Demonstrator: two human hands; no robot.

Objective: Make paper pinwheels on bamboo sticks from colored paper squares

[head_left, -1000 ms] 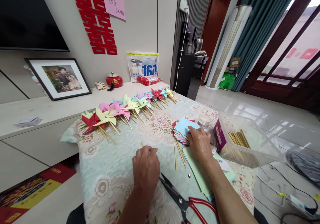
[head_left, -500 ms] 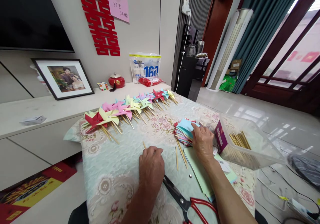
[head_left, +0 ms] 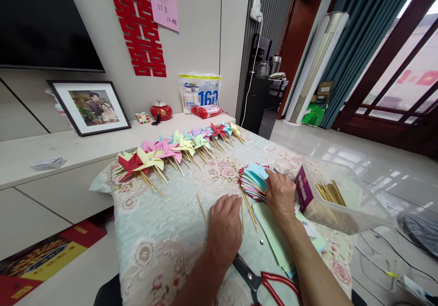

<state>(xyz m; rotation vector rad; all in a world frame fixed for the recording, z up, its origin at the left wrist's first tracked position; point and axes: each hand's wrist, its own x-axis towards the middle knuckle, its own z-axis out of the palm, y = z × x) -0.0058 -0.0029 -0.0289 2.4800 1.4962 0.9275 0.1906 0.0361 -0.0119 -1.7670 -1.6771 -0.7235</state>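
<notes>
My right hand [head_left: 282, 194] is at a stack of coloured cut paper [head_left: 253, 188], thumb and forefinger pinching the edge of the light blue sheet [head_left: 257, 173] on top. Palm down, my left hand [head_left: 225, 224] rests on the tablecloth with its fingers forward and slightly bent, and nothing visible in it. One thin wooden stick [head_left: 201, 207] lies to its left; more sticks [head_left: 251, 210] lie between the hands. Below the left hand are scissors [head_left: 251, 278] with red handles. A small metal fastener [head_left: 262, 242] sits near the pale green paper sheets [head_left: 273, 240].
Finished paper pinwheels [head_left: 150, 158] on sticks line the table's far edge. A clear plastic box [head_left: 345, 212] of sticks stands at the right, with a small round clear container [head_left: 282, 165] near it. The floral tablecloth [head_left: 164, 224] covers the table. Behind is a white cabinet [head_left: 78, 153].
My left hand has moved right, towards the sticks, uncovering more of the single stick on its left. My right hand stays at the paper stack, where the blue top sheet has shifted slightly.
</notes>
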